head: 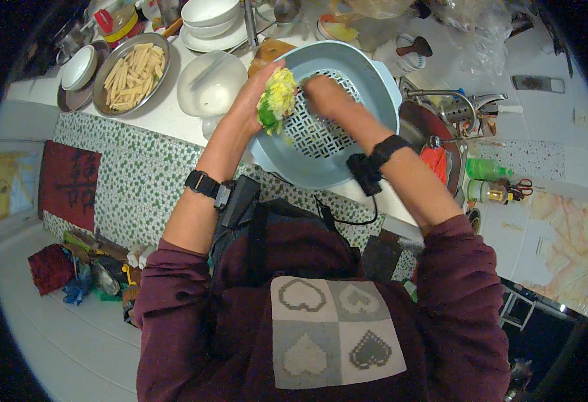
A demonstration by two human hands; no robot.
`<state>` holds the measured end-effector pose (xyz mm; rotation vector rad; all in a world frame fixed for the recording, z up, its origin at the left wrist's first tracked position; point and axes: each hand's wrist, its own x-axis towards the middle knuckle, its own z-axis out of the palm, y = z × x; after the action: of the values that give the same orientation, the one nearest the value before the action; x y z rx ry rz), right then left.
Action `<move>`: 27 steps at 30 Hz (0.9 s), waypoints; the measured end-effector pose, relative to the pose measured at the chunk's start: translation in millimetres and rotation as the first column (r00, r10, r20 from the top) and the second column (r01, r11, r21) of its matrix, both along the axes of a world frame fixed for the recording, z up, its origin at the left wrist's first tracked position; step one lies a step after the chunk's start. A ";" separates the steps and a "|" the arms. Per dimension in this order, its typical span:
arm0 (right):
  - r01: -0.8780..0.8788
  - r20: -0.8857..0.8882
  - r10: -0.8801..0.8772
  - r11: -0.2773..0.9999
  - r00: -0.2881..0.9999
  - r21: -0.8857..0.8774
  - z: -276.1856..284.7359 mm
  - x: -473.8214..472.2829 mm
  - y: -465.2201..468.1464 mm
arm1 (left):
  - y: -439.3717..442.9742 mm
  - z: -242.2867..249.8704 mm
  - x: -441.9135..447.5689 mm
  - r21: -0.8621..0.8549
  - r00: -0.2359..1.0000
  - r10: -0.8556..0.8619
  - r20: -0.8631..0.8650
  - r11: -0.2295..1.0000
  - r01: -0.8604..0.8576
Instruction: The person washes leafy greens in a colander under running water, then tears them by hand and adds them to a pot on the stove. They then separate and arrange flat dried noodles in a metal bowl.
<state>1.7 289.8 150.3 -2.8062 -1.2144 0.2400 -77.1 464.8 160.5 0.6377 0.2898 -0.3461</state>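
Observation:
My left hand [257, 95] is closed around a clump of chopped yellow and green leafy vegetable [278, 95]. It holds the clump over the left side of a light-blue plastic colander [319, 173]. Slots pierce the colander's floor, and a few small bits of vegetable cling inside it. Above those slots is my right hand [328, 98], blurred, with its fingers curled. Whether anything lies within those fingers is hidden.
Left of the colander stand a translucent plastic container [211, 85] and a metal bowl [104, 103] of pale cut strips [135, 75]. White bowls [209, 25] are stacked behind. A wooden board [268, 53] sits partly behind the colander. The sink [457, 173] and faucet [439, 92] are at right.

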 end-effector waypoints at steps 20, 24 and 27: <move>-0.164 -0.234 0.160 0.987 0.959 0.003 -21.7 -56.0 -8.0 | 2.3 -6.6 -7.8 -0.093 0.999 0.048 0.024 0.995 -0.045; -0.264 -0.112 0.251 0.956 0.961 -0.124 -43.7 -72.9 3.6 | 2.2 -4.6 -11.5 -0.110 0.987 0.090 0.130 0.991 -0.076; -0.242 -0.178 0.235 0.970 0.955 -0.018 -37.0 -80.4 11.9 | 3.6 0.3 -11.9 -0.183 0.997 0.062 0.040 0.982 -0.054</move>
<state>-78.7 301.7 113.3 -2.5978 -1.5183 0.5189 -89.1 468.4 160.8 0.4553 0.2300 -0.2978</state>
